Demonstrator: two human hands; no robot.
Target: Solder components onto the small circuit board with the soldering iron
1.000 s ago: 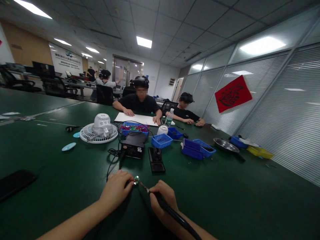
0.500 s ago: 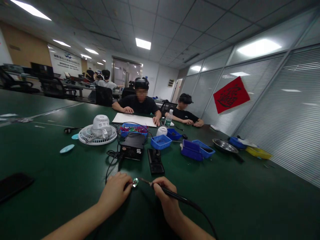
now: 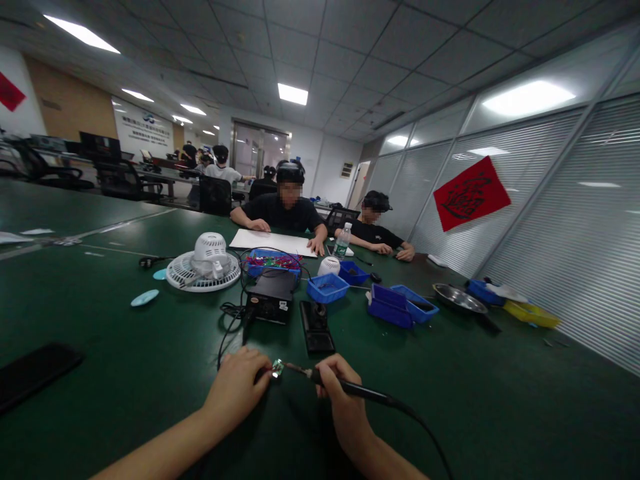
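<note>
My left hand [image 3: 241, 381] rests low over the green table, its fingertips closed on the edge of a small green circuit board [image 3: 277, 368]. In my right hand [image 3: 344, 397] is a soldering iron [image 3: 367, 393], gripped like a pen, its cable trailing to the lower right. The iron's tip points left and is at or very close to the board; whether they touch I cannot tell. Beyond my hands stands a black soldering station [image 3: 271, 297] with cables at its left side. A black iron stand [image 3: 317, 327] lies just right of it.
A white fan [image 3: 204, 267] sits at the left, near a light-blue oval piece [image 3: 145, 298]. A blue tray [image 3: 274, 261] holds wires and boards. More blue trays [image 3: 327, 289], a metal pan [image 3: 457, 298] and a phone [image 3: 37, 373] lie around. Two people sit opposite.
The iron's tip has come closer to the circuit board. The whole view has shifted slightly, so everything sits a little further right. Both hands keep their grips.
</note>
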